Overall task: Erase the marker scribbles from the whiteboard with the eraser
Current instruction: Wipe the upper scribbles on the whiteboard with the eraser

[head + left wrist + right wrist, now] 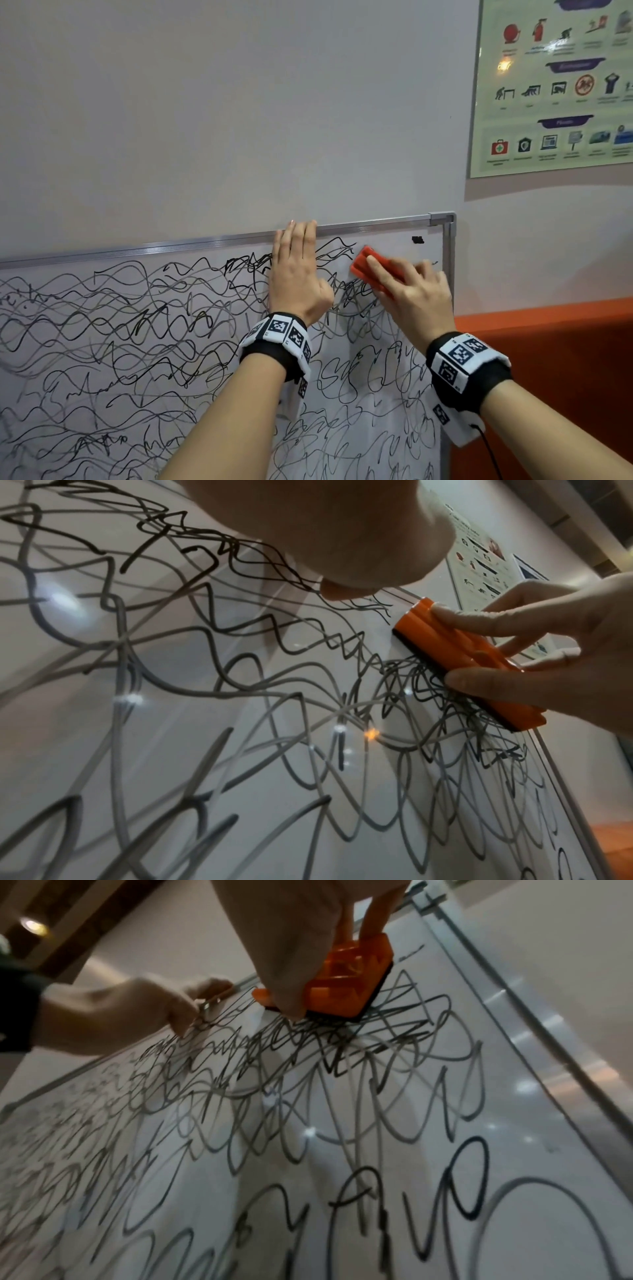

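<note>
Left hand (298, 270) is flat against the whiteboard (102, 342), fingers straight and together, their tips reaching over the metal frame along the top edge; it holds nothing, thumb tucked in at the side. Just to its right, the right hand (414, 294) grips the orange eraser (375, 267), fingers laid along its back and thumb pinching its lower side, as the left wrist view shows. The eraser (455, 656) is pressed dark pad down against the board, tilted on a diagonal, close to the top right corner. The two hands are near each other but apart.

Across the board from the left edge, black and grey marker scribbles (137, 308) run in wavy loops, covering nearly the whole surface and reaching under both forearms. A dense black tangle (428, 691) sits right against the eraser's lower edge. Above and right of the eraser, the strip up to the corner looks mostly clean, with a small black mark (417, 240) near the frame.

Both wrists wear black bands with black-and-white square codes. Further right, a safety poster (555, 85) with pictograms hangs on the wall, and an orange panel (548, 359) stands beyond the board's right edge.
</note>
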Available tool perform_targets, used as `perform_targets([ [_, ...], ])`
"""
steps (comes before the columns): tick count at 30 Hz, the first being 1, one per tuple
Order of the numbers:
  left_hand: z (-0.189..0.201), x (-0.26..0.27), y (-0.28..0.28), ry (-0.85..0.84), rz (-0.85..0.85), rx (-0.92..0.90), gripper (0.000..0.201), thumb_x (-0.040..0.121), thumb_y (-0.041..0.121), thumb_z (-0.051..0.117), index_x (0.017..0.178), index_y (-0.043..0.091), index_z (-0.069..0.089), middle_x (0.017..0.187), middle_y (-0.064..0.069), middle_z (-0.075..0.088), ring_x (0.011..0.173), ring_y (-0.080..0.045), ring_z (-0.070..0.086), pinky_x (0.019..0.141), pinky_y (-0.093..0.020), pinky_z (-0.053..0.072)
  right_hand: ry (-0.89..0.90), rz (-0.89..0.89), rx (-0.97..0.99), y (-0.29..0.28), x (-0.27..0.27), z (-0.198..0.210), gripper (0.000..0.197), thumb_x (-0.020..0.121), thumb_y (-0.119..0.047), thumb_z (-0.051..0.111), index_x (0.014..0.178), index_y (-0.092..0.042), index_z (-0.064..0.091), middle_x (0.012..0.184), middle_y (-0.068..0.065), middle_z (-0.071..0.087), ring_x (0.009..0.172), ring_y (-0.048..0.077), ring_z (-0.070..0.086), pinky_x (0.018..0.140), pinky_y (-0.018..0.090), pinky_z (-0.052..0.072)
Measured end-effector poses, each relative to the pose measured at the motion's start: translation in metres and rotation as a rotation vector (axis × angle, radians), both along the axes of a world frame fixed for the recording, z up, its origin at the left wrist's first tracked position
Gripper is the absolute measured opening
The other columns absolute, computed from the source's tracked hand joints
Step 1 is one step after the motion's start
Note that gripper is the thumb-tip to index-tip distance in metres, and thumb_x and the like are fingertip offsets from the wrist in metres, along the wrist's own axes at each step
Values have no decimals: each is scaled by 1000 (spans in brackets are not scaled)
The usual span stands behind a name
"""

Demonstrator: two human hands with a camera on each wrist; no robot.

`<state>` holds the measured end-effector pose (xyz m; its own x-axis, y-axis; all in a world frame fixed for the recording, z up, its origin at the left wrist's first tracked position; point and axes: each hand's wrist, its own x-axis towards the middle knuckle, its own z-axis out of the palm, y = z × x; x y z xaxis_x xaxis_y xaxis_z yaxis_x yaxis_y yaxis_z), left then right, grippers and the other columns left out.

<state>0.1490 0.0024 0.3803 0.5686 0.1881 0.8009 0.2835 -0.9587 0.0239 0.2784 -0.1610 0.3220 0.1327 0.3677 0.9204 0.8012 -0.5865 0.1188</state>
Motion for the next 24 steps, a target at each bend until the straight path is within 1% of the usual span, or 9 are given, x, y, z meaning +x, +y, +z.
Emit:
perform_targets([
  [3,1,-1,-1,19,18,14,96,57,27,42,150,5,28,151,-11,34,145,-28,21,122,-46,13,96,-13,127,0,-3,1,64,77,-30,81,137,-26,58,111,6,62,84,31,47,63,38,42],
  [7,2,-3,-2,46,30,12,102,53,28,47,150,6,27,152,-10,32,146,-27,18,123,-44,9,20,24,2,6,-11,-9,65,77,-28,81,138,-25,58,112,7,62,83,32,50,63,39,44],
  [10,2,-3,-3,42,44,13,103,52,26,49,150,6,26,152,-10,32,146,-27,18,123,-43,9,124,13,133,11,-13,-1,62,78,-29,80,137,-25,59,110,7,63,82,33,51,62,39,44],
  [13,2,-3,-3,43,49,10,103,52,27,49,150,6,27,151,-9,33,146,-27,19,123,-43,9,98,39,75,16,-20,-5,64,79,-29,79,139,-23,57,112,8,63,85,31,51,64,41,44],
  [15,2,-3,-3,47,49,16,103,52,28,48,150,6,27,151,-9,33,146,-27,19,123,-43,9,62,39,37,12,-16,-2,63,80,-28,79,139,-26,56,115,6,63,86,30,51,65,41,44],
  [19,3,-4,-1,51,48,33,103,51,28,49,149,6,29,150,-10,35,145,-28,22,122,-45,13,155,1,137,15,-20,10,65,78,-29,80,138,-27,57,114,6,63,85,31,52,64,39,43],
  [21,3,-4,-1,50,43,33,102,51,28,49,149,6,30,150,-10,35,144,-29,23,121,-45,15,110,10,61,20,-28,3,67,76,-29,82,138,-25,58,115,6,63,84,32,52,65,40,43],
  [23,4,-6,0,52,37,37,100,53,28,44,149,6,29,150,-10,35,144,-28,23,121,-45,14,79,23,10,15,-25,-1,66,76,-28,82,137,-27,58,115,5,64,83,32,53,65,41,43],
  [24,4,-7,1,57,31,41,99,54,30,39,150,7,29,150,-9,35,144,-28,23,122,-44,13,94,17,37,10,-21,0,66,76,-28,82,137,-28,58,115,4,63,83,32,53,64,40,42],
])
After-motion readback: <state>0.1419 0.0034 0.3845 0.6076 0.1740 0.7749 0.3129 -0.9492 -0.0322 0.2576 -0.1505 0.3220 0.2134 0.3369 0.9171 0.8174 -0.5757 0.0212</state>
